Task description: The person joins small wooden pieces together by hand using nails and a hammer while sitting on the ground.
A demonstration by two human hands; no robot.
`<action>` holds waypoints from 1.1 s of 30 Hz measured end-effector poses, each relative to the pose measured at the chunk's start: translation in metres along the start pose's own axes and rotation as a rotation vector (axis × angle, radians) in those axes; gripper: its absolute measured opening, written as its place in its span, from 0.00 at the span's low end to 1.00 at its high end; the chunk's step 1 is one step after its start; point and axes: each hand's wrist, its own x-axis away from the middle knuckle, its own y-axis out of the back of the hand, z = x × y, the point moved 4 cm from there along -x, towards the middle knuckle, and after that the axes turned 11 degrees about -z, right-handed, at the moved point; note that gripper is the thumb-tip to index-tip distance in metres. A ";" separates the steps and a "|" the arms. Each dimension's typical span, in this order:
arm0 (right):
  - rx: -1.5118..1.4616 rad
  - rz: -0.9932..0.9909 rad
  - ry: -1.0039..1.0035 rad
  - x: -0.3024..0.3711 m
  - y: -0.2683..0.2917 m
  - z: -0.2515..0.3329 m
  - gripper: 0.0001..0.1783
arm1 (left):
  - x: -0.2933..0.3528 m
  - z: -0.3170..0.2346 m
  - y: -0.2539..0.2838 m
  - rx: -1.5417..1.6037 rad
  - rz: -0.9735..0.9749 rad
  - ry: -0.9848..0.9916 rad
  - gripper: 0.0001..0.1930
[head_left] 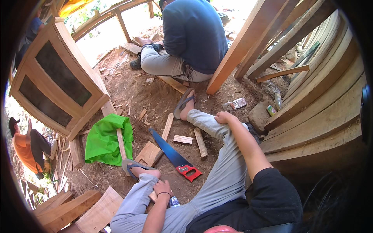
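From my remote station I record the person seated, legs spread over the dirt ground [90,179]. The left hand [162,188] lies by the left shin, fingers bent over a small wood piece [152,196]; whether that grip is clamped on it or merely resting, I cannot tell. The right hand [224,117] sits on the right knee, its fingers drawn together, nothing visible in it. The wood piece is against the lower left leg, partly hidden by the hand.

Hazards noted. First, a handsaw [171,152] lies flat on the ground between the feet, its red handle toward the person. I judge a careless swing of either leg could bring skin against the blade, since both feet have only sandals [180,104]. Second, if the left grip is slack, a shift of the shin could drop the wood piece. Third, a notched board [149,154] lies beside the saw, and a short block [183,139] and a stick [200,143] lie nearby; standing up without looking could mean a stumble. Fourth, a wood strip [121,144] lies over a green cloth [101,134], its lower end close to the left foot; a kick could drag both. Finally, a co-worker [196,37] sits just beyond the right foot, so a long tool swung forward could reach that back.
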 end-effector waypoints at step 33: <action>-0.629 -0.821 0.047 -0.197 0.399 0.119 0.55 | -0.005 0.069 0.115 0.805 0.097 0.459 0.58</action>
